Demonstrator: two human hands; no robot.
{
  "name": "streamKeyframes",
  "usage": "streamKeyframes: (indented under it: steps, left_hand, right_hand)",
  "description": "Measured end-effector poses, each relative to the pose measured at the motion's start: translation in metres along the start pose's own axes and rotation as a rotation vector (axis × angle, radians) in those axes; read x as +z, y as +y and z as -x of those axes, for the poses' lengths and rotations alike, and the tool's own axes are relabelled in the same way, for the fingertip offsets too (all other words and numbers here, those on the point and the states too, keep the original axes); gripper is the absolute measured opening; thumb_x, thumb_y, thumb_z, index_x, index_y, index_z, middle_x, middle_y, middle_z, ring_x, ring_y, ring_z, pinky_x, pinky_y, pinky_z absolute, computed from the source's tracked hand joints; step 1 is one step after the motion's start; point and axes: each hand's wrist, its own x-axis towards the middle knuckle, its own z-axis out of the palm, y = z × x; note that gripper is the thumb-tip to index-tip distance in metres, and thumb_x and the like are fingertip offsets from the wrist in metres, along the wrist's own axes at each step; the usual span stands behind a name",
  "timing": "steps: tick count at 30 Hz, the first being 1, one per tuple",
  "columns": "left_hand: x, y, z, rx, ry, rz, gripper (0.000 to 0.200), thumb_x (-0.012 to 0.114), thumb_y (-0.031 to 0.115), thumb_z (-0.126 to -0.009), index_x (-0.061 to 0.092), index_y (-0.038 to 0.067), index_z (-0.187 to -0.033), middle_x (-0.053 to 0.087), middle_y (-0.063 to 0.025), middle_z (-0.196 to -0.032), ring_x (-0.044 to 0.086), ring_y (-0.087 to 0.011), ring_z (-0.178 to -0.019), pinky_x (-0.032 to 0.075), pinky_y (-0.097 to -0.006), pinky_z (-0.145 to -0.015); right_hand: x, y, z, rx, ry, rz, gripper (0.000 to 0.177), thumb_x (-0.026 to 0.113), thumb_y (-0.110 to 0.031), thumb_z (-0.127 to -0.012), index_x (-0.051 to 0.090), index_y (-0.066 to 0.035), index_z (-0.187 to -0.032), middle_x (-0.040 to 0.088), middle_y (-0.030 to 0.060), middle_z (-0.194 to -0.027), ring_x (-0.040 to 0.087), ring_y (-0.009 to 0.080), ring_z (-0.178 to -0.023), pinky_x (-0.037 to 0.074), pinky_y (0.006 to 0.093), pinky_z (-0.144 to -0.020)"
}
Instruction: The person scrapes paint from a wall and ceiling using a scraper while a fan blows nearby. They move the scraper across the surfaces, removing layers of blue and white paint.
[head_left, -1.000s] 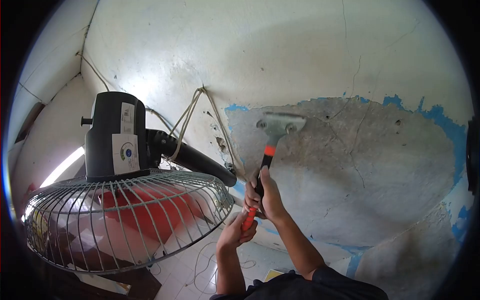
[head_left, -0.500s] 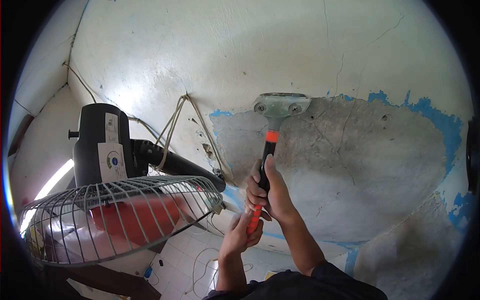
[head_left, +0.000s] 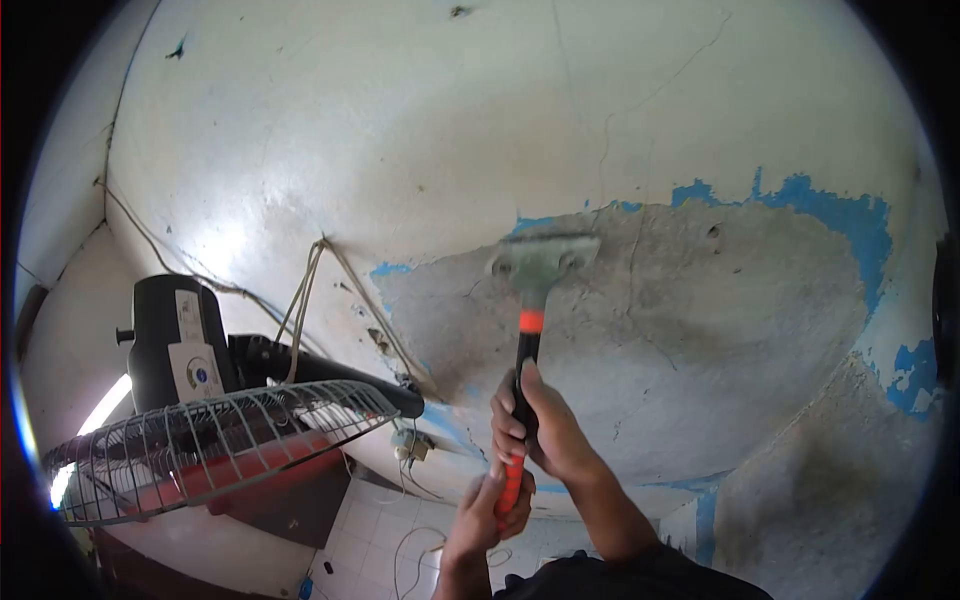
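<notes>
A long-handled scraper (head_left: 544, 270), with a wide greenish-grey metal head and a black and orange handle, is held in both hands. My right hand (head_left: 538, 425) is closed around the black middle of the handle. Lower down, my left hand (head_left: 492, 515) wraps the orange grip. The scraper's blade end overlaps the bare grey patch (head_left: 690, 330) of the wall, just below the border of the whitish paint (head_left: 400, 120). Strips of blue paint (head_left: 830, 212) show along the patch's upper and right edges.
A black fan (head_left: 170, 340) with a wire guard (head_left: 250, 440) juts out at the left. Its pole has a cord (head_left: 307, 290) looped over it, tied up to the wall. Thin cracks run through the paint. A wired box (head_left: 412, 442) sits low on the wall, above a tiled floor (head_left: 365, 535).
The scraper head has drawn back from the paint border onto the grey patch, both hands moving down with it. A blue strip now shows above the blade. The camera view has shifted.
</notes>
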Motion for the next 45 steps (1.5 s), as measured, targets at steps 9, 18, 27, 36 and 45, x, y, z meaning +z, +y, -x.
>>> streamKeyframes:
  steps: [9, 18, 27, 36, 45]
  left_hand:
    - [0.027, -0.011, -0.009, 0.029, -0.065, -0.055, 0.050, 0.032, 0.044, -0.102, 0.051, -0.001, -0.095, 0.038, -0.0020, -0.054, 0.030, -0.0094, -0.040, 0.026, -0.0238, -0.038]
    - [0.047, -0.013, -0.024, 0.068, -0.094, -0.065, 0.050, 0.030, 0.045, -0.103, 0.049, -0.001, -0.094, 0.039, -0.0020, -0.055, 0.034, -0.0105, -0.040, 0.029, -0.0246, -0.038]
    - [0.051, -0.014, -0.042, 0.070, -0.204, -0.014, 0.049, 0.034, 0.047, -0.102, 0.046, 0.001, -0.091, 0.037, -0.0015, -0.055, 0.036, -0.0102, -0.042, 0.031, -0.0247, -0.038]
    - [-0.040, -0.222, -0.069, -0.166, -0.210, -0.146, 0.036, 0.054, 0.034, -0.097, 0.048, 0.007, -0.075, 0.042, 0.0010, -0.056, 0.041, -0.0093, -0.048, 0.033, -0.0253, -0.045]
    - [-0.102, -0.362, -0.057, -0.469, -0.030, -0.362, 0.040, 0.064, 0.037, -0.090, 0.053, 0.006, -0.066, 0.054, -0.0022, -0.057, 0.047, -0.0095, -0.047, 0.036, -0.0265, -0.044]
  right_hand:
    - [0.003, -0.026, 0.018, -0.085, 0.109, -0.085, 0.043, 0.041, -0.054, -0.098, 0.044, -0.011, -0.090, 0.031, -0.0056, -0.063, 0.025, 0.0040, -0.043, 0.023, 0.0204, -0.036]
    - [0.001, -0.047, 0.021, -0.103, 0.146, -0.004, 0.045, 0.041, -0.055, -0.097, 0.044, -0.012, -0.087, 0.030, -0.0068, -0.060, 0.023, 0.0029, -0.042, 0.022, 0.0202, -0.035]
    - [-0.001, -0.061, 0.021, -0.113, 0.186, 0.072, 0.047, 0.041, -0.055, -0.098, 0.044, -0.010, -0.086, 0.030, -0.0066, -0.060, 0.024, 0.0028, -0.042, 0.023, 0.0203, -0.036]
    - [-0.146, 0.069, 0.092, 0.090, 0.284, 0.379, 0.045, 0.039, -0.052, -0.099, 0.046, -0.008, -0.093, 0.043, -0.0021, -0.064, 0.041, 0.0080, -0.049, 0.038, 0.0236, -0.047]
    - [-0.230, 0.183, 0.157, 0.263, 0.479, 0.344, 0.037, 0.040, -0.044, -0.101, 0.046, -0.009, -0.091, 0.045, -0.0021, -0.070, 0.045, 0.0088, -0.061, 0.044, 0.0273, -0.061]
